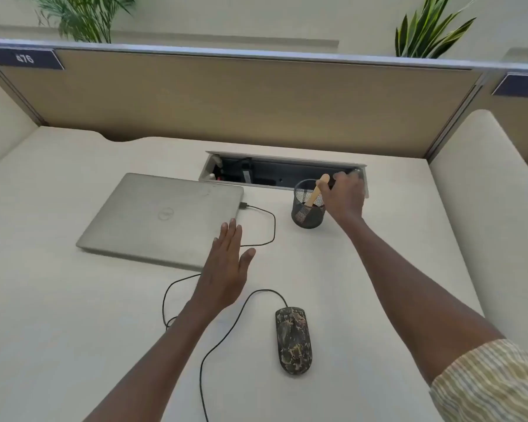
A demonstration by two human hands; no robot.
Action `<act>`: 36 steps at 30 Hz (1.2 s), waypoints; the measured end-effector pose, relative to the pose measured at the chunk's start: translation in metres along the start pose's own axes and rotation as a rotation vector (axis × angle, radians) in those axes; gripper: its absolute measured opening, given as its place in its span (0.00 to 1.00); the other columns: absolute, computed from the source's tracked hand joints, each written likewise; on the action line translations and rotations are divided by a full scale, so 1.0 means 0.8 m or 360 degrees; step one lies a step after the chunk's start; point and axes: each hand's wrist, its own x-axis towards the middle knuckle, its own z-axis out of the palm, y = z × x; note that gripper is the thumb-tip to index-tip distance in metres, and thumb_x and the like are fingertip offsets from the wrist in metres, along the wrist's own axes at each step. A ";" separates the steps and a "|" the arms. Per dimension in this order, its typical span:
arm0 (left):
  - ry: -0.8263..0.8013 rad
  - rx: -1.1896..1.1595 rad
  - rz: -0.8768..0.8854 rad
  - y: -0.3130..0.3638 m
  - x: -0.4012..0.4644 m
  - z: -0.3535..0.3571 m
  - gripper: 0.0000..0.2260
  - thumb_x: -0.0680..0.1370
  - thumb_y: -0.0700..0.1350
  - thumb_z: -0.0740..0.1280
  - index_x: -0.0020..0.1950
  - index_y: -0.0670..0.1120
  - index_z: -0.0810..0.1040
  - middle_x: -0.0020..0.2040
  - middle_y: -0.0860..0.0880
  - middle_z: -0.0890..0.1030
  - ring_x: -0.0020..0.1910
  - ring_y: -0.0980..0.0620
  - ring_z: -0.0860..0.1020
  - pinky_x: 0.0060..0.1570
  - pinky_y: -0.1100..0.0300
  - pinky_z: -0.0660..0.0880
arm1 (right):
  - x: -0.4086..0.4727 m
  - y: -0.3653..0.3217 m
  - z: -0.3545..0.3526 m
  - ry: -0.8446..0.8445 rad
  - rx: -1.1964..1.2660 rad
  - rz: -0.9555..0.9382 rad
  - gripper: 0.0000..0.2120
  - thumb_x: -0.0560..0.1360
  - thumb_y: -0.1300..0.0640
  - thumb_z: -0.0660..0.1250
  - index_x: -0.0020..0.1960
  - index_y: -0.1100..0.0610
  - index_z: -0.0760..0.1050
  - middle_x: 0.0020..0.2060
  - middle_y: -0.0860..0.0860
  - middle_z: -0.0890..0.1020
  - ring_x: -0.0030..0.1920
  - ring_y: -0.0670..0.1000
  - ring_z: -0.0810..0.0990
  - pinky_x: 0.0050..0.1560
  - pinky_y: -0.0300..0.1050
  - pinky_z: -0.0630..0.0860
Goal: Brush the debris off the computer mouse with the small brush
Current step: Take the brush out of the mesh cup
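Observation:
A black wired computer mouse speckled with pale debris lies on the desk near me. The small brush, with a light wooden handle, stands head down in a black mesh cup farther back. My right hand is at the cup, its fingers closed around the brush handle. My left hand hovers flat and open over the desk between the laptop's near corner and the mouse, holding nothing.
A closed grey laptop lies at the left, with the mouse cable looping from it across the desk. An open cable tray sits behind the cup. Tan partition panels enclose the white desk.

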 end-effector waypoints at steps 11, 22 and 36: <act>0.0008 -0.0041 0.0011 0.004 -0.009 -0.010 0.28 0.86 0.52 0.54 0.83 0.43 0.51 0.84 0.49 0.47 0.82 0.54 0.43 0.80 0.56 0.44 | -0.002 -0.006 0.006 0.0058 0.0345 -0.0001 0.15 0.81 0.51 0.66 0.52 0.63 0.82 0.52 0.62 0.83 0.57 0.63 0.79 0.58 0.55 0.77; 0.0013 -0.0124 0.0061 0.026 -0.046 -0.012 0.28 0.86 0.52 0.56 0.82 0.41 0.52 0.84 0.47 0.49 0.83 0.52 0.45 0.81 0.49 0.49 | -0.036 -0.015 -0.068 0.0398 0.0795 -0.0028 0.13 0.82 0.53 0.66 0.49 0.64 0.78 0.42 0.58 0.86 0.43 0.59 0.85 0.47 0.51 0.80; 0.0024 -0.0361 0.0036 0.033 -0.157 0.024 0.44 0.75 0.70 0.57 0.83 0.45 0.53 0.83 0.52 0.54 0.81 0.59 0.50 0.77 0.64 0.50 | -0.145 -0.005 -0.126 0.0615 0.1402 0.0296 0.07 0.80 0.63 0.70 0.54 0.60 0.72 0.41 0.56 0.86 0.34 0.48 0.88 0.44 0.47 0.86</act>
